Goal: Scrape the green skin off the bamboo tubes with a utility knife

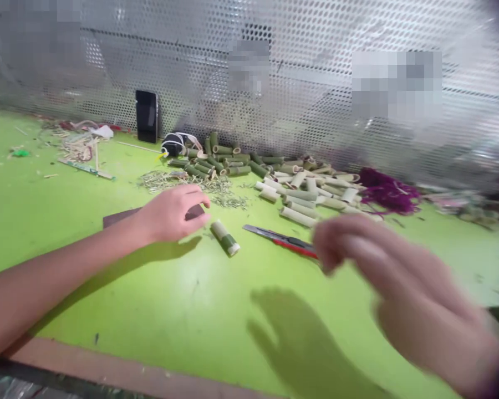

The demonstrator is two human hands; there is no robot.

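My left hand (177, 213) hangs over the green table with its fingers apart and loosely bent. It holds nothing and partly covers a flat dark brown strip (120, 216). Just right of its fingertips lies a short bamboo tube (225, 238), pale with a green band left on it. A red and black utility knife (280, 238) rests on the table, blade pointing left. My right hand (403, 288), blurred, is raised near the knife and hides its handle end. The shadow below shows its thumb and fingers apart, with nothing visible between them.
Behind are green bamboo tubes (216, 163), pale scraped tubes (307, 191) and green shavings (162, 180). Purple strands (388, 191) lie right. A phone (147, 116) leans on the perforated metal panel (199, 66), near a black object wrapped in white cord (172, 145).
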